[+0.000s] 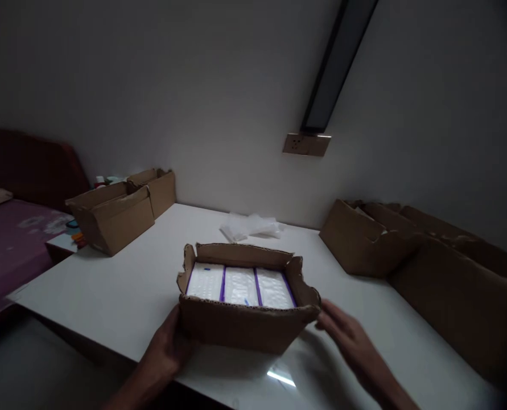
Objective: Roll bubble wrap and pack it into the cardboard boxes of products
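Observation:
An open-topped cardboard box point(236, 327) with torn, uneven edges is in front of me at the front of the white table. Inside sit white packs point(241, 286) in three side-by-side sections, with purple strips along their edges. My left hand point(168, 347) grips the box's left side, its fingers partly hidden behind the cardboard. On the opposite side, my right hand point(342, 330) holds the right end near the corner, fingertips against the cardboard.
Crumpled translucent plastic point(251, 226) lies by the wall on the white table point(151, 279). Two open cardboard boxes point(125, 219) stand at the left edge; larger ones point(372, 245) line the right. A bed point(18, 239) is far left. A wall socket point(306, 144) sits above the table.

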Demonstrator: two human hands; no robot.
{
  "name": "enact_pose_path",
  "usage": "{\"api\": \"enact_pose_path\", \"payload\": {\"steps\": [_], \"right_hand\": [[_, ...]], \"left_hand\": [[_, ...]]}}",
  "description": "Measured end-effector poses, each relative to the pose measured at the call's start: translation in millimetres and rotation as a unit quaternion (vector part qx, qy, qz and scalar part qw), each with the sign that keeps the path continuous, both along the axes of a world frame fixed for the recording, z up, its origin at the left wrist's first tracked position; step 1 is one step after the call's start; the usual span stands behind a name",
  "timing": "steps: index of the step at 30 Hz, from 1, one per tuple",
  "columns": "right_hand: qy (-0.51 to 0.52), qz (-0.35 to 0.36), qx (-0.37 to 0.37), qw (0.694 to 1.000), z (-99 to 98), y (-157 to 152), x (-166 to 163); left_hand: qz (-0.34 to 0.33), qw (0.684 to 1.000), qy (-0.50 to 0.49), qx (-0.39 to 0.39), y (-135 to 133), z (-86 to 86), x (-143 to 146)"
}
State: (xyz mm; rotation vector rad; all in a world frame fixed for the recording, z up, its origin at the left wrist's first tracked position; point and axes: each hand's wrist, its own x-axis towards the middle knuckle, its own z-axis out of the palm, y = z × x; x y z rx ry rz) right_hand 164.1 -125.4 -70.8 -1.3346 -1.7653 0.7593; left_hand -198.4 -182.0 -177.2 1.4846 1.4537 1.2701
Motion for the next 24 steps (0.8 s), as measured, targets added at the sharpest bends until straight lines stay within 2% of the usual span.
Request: {"api": "enact_pose_path", "payload": {"steps": [3, 5, 9, 13, 17, 21, 24], "right_hand": [[0.046, 0.001, -0.08, 0.996, -41.2, 2.6, -13.0], [0.078, -0.041, -0.108, 0.99, -55.2, 5.5, -16.8], [0.098, -0.089, -0.152, 0.979, -62.0, 24.5, -8.2], [0.04, -0.051, -0.144, 0.988, -55.8, 57.2, -2.3], [-0.066, 0.016, -0.013, 0.998, -34.7, 119.4, -6.5], [-0.107, -0.033, 0.06, 0.992, -13.4, 215.2, -21.3], [-0.155, -0.077, 0.095, 0.98, -12.4, 277.4, -40.8]], "left_hand": [[-0.044, 0.998, -0.053, 0.004, 16.2, 0.4, 10.7], [-0.075, 0.994, -0.08, 0.014, 32.1, 8.6, 22.5], [-0.101, 0.991, -0.09, 0.017, 69.4, 24.4, 40.8], [-0.045, 0.995, -0.084, 0.017, 96.4, 20.3, 37.6], [0.022, 0.997, -0.065, 0.041, 107.7, 8.6, 27.0], [0.039, 0.996, -0.064, 0.045, 118.4, 0.5, 31.1], [0.041, 0.996, -0.062, 0.042, 126.5, -6.3, 35.7]]}}
